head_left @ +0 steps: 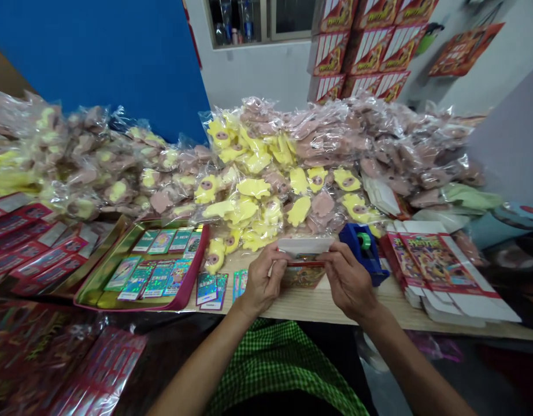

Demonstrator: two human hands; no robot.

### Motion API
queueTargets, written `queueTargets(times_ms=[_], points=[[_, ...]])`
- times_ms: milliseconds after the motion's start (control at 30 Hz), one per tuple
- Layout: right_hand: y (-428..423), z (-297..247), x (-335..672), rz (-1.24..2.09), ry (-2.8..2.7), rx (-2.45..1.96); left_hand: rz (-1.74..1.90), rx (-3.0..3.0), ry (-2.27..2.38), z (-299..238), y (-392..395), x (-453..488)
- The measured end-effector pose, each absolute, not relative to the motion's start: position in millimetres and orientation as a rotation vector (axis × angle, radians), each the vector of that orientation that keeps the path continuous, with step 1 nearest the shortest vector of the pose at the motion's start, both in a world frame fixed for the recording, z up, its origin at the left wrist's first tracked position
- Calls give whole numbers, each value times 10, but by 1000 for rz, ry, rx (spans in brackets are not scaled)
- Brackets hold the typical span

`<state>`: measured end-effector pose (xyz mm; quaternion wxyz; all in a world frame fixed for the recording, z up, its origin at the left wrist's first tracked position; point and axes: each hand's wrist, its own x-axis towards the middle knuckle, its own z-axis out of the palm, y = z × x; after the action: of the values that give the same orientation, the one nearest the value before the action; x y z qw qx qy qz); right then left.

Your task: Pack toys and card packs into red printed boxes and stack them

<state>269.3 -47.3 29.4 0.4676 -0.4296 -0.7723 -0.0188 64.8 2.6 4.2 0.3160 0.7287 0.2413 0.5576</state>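
My left hand [261,282] and my right hand [348,280] together grip a small printed cardboard box [304,249] with a white top flap and a red edge. Each hand pinches one end of it, just above the wooden table edge [318,306]. A blue tape dispenser [362,249] stands right behind my right hand. Behind the box lies a heap of yellow and pink toys in clear bags [266,173].
A gold and pink tray [97,292] with several teal cards sits to the left; loose cards [211,289] lie beside it. Flat printed box blanks [440,268] are stacked at the right. Red packets [28,248] cover the left. Red cartons [362,46] are stacked by the wall.
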Motion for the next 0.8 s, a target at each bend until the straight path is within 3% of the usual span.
queueTargets(times_ms=[167, 367, 633, 800], points=[[-548, 320, 2704, 128, -1721, -1127, 1443, 1439, 656, 117, -16, 775], [-635, 478, 2783, 143, -1948, -1076, 1414, 1489, 449, 115, -57, 769], [-687, 614, 2715, 117, -1933, -1219, 1440, 1400, 539, 136, -105, 859], [-685, 674, 2710, 143, -1961, -1218, 1456, 1670, 570, 201, -33, 766]])
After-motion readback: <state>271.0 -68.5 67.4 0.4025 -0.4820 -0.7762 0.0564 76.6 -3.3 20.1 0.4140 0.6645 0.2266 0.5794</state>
